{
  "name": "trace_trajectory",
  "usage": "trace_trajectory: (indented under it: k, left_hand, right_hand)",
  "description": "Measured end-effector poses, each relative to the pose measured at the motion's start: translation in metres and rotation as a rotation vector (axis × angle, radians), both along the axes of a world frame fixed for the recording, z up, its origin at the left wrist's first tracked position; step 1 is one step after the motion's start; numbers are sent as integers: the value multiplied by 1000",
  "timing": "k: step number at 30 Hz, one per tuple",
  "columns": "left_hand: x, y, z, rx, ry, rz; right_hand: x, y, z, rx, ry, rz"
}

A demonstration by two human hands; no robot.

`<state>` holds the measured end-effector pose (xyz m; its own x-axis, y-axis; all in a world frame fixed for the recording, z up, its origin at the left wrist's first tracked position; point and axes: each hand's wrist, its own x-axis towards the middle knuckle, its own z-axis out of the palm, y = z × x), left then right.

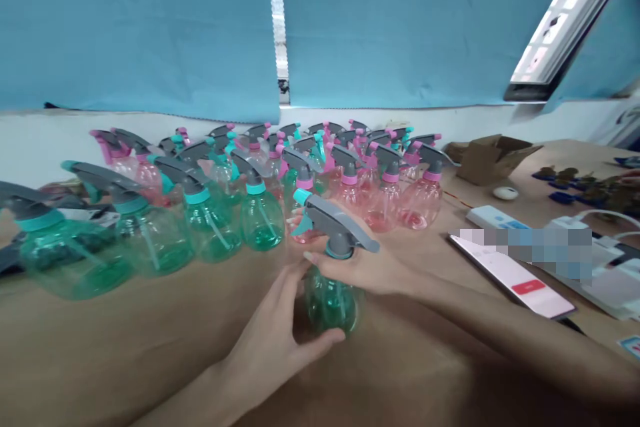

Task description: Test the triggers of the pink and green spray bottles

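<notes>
A green see-through spray bottle (331, 300) with a grey trigger head (336, 221) stands on the brown table (125, 347) right in front of me. My left hand (273, 333) wraps its fingers round the bottle's body from the left. My right hand (361, 265) grips the neck just under the grey head. Both hands are closed on this one bottle, which stands upright.
Behind it stand several green (260, 213) and pink spray bottles (423, 197) in rows, up to a white ledge under blue curtains (150, 27). To the right lie a phone (515, 277), a white power strip (493, 217), an open cardboard box (487, 157) and small dark parts.
</notes>
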<state>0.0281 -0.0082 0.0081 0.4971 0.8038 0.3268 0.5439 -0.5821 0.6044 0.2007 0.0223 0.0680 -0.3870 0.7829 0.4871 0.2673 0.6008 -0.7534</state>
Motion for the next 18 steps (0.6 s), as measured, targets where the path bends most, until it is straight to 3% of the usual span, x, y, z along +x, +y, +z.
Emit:
trace_trajectory:
  k: [9,14,18]
  left_hand:
    - [-24,8,-6,24,177,11]
    - [-40,19,-12,88,275,103]
    - [-44,23,-16,132,328,99]
  right_hand:
    - [-2,12,-2,13,-15,68]
    - [1,11,0,-57,17,118]
    - [-2,7,2,-118,-27,112]
